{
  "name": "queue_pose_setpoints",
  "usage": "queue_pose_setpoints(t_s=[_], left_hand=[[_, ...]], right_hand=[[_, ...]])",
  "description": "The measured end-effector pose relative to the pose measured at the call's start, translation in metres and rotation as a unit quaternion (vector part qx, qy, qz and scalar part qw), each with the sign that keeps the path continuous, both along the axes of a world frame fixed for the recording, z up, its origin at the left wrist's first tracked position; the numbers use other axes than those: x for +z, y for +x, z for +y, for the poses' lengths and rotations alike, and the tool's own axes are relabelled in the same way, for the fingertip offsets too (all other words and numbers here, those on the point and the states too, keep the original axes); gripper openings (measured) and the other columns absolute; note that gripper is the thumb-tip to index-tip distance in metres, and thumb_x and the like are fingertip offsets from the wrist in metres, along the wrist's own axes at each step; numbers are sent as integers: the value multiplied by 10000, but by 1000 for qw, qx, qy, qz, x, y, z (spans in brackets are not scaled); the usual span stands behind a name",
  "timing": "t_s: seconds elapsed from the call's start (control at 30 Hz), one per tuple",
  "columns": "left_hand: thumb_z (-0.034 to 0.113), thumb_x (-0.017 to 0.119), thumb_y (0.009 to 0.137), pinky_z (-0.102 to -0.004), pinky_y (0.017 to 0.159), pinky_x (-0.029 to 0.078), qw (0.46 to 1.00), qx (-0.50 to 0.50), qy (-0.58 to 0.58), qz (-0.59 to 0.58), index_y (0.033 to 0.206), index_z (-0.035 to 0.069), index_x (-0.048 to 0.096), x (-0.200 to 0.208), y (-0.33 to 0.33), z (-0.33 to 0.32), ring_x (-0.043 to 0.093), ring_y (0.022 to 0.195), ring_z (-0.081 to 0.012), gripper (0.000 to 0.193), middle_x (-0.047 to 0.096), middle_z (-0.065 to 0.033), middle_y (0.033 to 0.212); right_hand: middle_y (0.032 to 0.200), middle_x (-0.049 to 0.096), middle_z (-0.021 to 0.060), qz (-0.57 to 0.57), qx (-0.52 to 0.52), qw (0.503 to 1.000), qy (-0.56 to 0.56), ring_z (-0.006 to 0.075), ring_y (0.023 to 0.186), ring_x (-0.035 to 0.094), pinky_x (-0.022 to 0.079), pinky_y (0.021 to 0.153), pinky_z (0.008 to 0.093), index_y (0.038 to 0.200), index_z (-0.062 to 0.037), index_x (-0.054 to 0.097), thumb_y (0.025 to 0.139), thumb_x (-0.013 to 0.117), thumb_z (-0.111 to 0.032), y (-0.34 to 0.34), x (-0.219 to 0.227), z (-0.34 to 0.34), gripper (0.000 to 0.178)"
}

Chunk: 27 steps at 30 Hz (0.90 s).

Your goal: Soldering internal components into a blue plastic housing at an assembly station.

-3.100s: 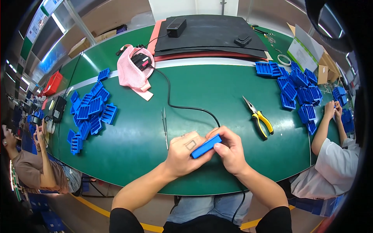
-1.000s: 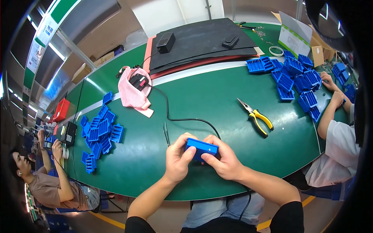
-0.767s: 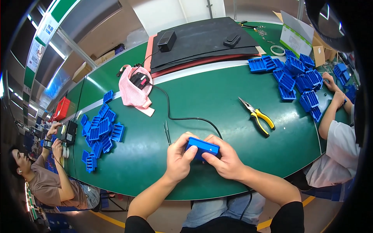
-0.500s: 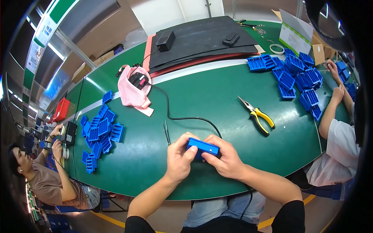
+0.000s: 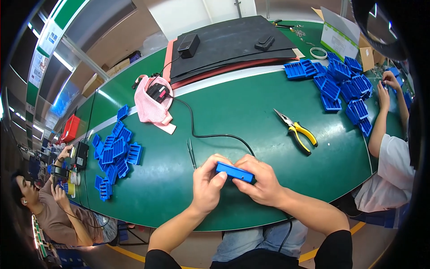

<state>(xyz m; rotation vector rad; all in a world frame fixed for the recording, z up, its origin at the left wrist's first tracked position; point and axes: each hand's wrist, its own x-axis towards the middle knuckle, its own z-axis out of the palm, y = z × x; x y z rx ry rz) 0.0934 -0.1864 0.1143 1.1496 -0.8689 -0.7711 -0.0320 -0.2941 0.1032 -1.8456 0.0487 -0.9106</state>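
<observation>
Between both hands, above the near part of the green table, I hold a small blue plastic case (image 5: 234, 172) with one narrow long side turned up. My left hand (image 5: 208, 184) grips its left end, the thumb against the near face. My right hand (image 5: 260, 183) is closed round its right end, with fingers bent behind it. A small dark spot shows on the case near the right end. Just beyond my left hand lie slim dark tweezers (image 5: 191, 154). Pliers with yellow and black handles (image 5: 301, 134) rest farther right.
Blue compartmented cases are piled at left (image 5: 117, 150) and right (image 5: 340, 80). A black cable (image 5: 210, 136) runs from a pink cloth (image 5: 152, 104) toward my hands. Black sheets (image 5: 237, 45) are stacked at the back. Co-workers sit on both sides.
The blue case has tilted slightly, and my right thumb has shifted down off its upturned side. The co-worker's hands at right have moved closer together.
</observation>
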Motion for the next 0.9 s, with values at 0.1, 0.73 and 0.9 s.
queue_pose_setpoints(t_s=[0.1,0.73,0.9], left_hand=[[148,539,834,-280,789,418,1000,0,-23,-7,936,-43,564,-2,1,1,520,850,-153,218,571,-102,916],[111,518,729,-335,843,413,996,8,-78,40,857,-54,561,-2,-6,1,539,865,-232,213,579,-155,870],[139,528,844,-330,901,415,999,-34,-21,-37,1028,-60,570,-2,9,3,541,952,-200,275,573,-136,1017]], right_hand=[[870,588,131,-3,-1,1000,-12,303,779,571,461,701,372,928,2,583,781,691,-43,1,1,0,187],[893,617,113,-2,-41,982,-185,302,794,614,522,696,357,912,-13,601,669,789,-45,-3,1,-5,309],[920,600,110,2,-28,1000,-12,265,844,604,498,718,345,943,-14,599,757,728,-51,-1,1,-2,229]])
